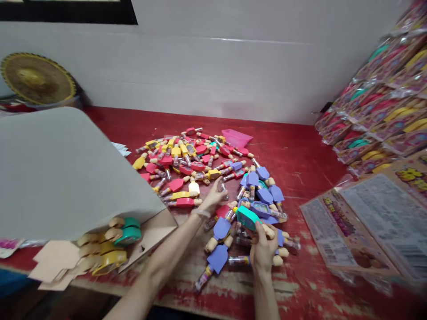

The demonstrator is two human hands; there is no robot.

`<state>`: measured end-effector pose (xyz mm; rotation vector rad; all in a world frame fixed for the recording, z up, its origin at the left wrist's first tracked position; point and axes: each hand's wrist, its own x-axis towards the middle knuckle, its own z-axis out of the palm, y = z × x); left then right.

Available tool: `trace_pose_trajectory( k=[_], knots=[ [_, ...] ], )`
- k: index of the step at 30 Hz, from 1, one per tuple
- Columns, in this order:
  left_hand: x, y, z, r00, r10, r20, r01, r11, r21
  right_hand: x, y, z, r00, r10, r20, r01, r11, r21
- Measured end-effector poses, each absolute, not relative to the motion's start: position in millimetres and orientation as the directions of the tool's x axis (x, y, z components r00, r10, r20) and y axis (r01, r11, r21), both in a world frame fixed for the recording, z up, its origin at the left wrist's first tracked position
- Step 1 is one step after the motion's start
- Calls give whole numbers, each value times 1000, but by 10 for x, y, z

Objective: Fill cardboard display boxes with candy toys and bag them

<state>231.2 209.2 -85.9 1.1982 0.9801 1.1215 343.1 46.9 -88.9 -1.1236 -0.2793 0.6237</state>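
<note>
My right hand point(263, 251) is closed around a teal plastic toy point(247, 217) with a yellow neck and a beige doll-like head, held above the pile. My left hand point(213, 196) reaches into the middle of the pile, thumb and forefinger apart, beside a small clear tube point(224, 191). Whether the fingers touch that tube, I cannot tell. Around my right hand lie purple toys point(222, 227) of the same kind, each with a clear tube on one end. Red and yellow toys point(176, 184) spread beyond and left of my left hand.
A large box with a pale flap point(76, 178) stands at left, yellow and teal toys point(111, 249) at its near corner. A pink tray point(236, 138) lies behind the pile. Bagged, printed packages point(376, 106) are stacked at right, above a printed carton point(353, 231). The red table point(300, 146) meets a white wall.
</note>
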Motion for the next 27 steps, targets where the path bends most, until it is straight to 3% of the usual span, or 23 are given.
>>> trace_pose_trajectory(
  k=[3, 5, 8, 13, 16, 19, 21, 24, 27],
  knots=[
    [1896, 1624, -751, 157, 975, -157, -399, 208, 893, 3186, 458, -810, 732, 666, -143, -439, 300, -847],
    [1659, 1339, -675, 53, 984, -169, -496, 172, 851, 3005, 417, -750, 685, 714, -144, -486, 301, -821],
    [1367, 1002, -561, -20, 990, -138, -457, 114, 882, 2767, 326, -639, 618, 777, -118, -505, 277, -817],
    [1003, 629, -424, -15, 980, -199, -360, 180, 915, 2523, 189, -437, 470, 883, -9, -431, 220, -875],
    [897, 457, -447, -106, 984, -145, -385, 93, 918, 2425, 159, -355, 393, 919, 42, -387, 207, -899],
    [782, 272, -507, -209, 975, -67, -437, -32, 899, 2327, 183, -322, 335, 942, 11, -425, 161, -891],
    [599, 116, -513, -196, 980, -39, -379, -40, 925, 2239, 224, -316, 293, 956, -22, -427, 111, -897],
    [132, -123, -433, -276, 961, 2, -128, -39, 991, 2014, 291, -306, 229, 969, 90, -206, 139, -969],
    [-373, -194, -330, -658, 721, 218, 145, -162, 976, 1673, 343, -287, -32, 958, 284, 159, 286, -945]
  ],
)
